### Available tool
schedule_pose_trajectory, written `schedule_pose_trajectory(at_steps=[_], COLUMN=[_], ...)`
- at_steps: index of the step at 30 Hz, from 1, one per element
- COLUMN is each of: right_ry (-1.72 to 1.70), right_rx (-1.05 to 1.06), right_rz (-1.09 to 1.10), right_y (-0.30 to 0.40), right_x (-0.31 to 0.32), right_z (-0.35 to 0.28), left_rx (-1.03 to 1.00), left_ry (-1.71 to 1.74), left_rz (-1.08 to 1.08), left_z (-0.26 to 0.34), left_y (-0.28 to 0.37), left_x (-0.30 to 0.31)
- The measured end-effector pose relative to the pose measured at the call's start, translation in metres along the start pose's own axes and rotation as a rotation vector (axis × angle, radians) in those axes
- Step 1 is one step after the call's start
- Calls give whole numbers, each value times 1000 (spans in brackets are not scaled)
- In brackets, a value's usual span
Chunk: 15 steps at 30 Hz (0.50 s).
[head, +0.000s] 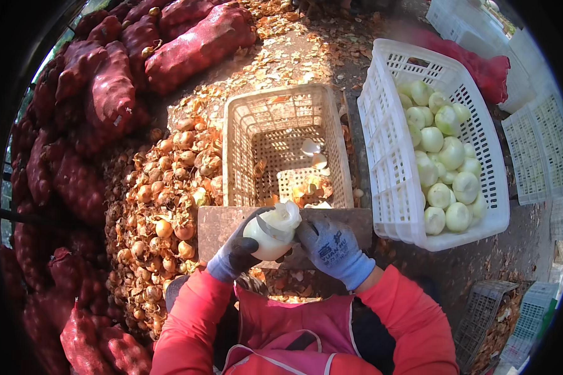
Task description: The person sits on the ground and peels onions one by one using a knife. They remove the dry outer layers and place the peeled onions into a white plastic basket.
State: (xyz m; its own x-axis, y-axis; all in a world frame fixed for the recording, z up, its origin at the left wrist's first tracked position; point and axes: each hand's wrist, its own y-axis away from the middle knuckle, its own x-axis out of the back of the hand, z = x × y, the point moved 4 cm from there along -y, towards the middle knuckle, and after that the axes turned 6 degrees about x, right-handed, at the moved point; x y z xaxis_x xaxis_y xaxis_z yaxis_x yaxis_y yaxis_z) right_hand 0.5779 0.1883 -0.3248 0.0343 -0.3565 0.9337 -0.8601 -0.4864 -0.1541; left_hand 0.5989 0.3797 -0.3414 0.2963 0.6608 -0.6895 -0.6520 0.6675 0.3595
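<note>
My gloved left hand (239, 251) holds a peeled white onion (267, 241) above a wooden board (216, 229). A knife blade (271, 230) lies against the onion's upper part, where a loose layer curls. My gloved right hand (329, 248) is closed at the blade's right end; the knife's handle is hidden in it. Beyond the board stands a beige plastic crate (230, 140) with onion skins and white pieces in its bottom. At the right, a white plastic crate (380, 154) holds many peeled onions (452, 152).
Unpeeled onions (164, 228) are heaped left of the board. Red mesh sacks (197, 47) are piled along the left side. Onion skins litter the ground. Another red sack (488, 70) and stacked crates (535, 145) stand at the right, with more crates (483, 314) at lower right.
</note>
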Motion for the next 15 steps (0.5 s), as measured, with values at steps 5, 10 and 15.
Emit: schedule_pose_trajectory(at_steps=[5,10,15], right_ry=[-18,-11,122], right_rx=[-313,97,-249], right_rz=[-109,91,-381], right_y=[12,-8,3], right_x=[-32,14,-35], right_z=[70,3,48], left_rx=[-2,-16,-63], left_ry=[-23,-106,-443], left_rz=[-68,119,100], left_z=[5,-3,14], left_y=[-3,-2,8], left_x=[-9,13,-3])
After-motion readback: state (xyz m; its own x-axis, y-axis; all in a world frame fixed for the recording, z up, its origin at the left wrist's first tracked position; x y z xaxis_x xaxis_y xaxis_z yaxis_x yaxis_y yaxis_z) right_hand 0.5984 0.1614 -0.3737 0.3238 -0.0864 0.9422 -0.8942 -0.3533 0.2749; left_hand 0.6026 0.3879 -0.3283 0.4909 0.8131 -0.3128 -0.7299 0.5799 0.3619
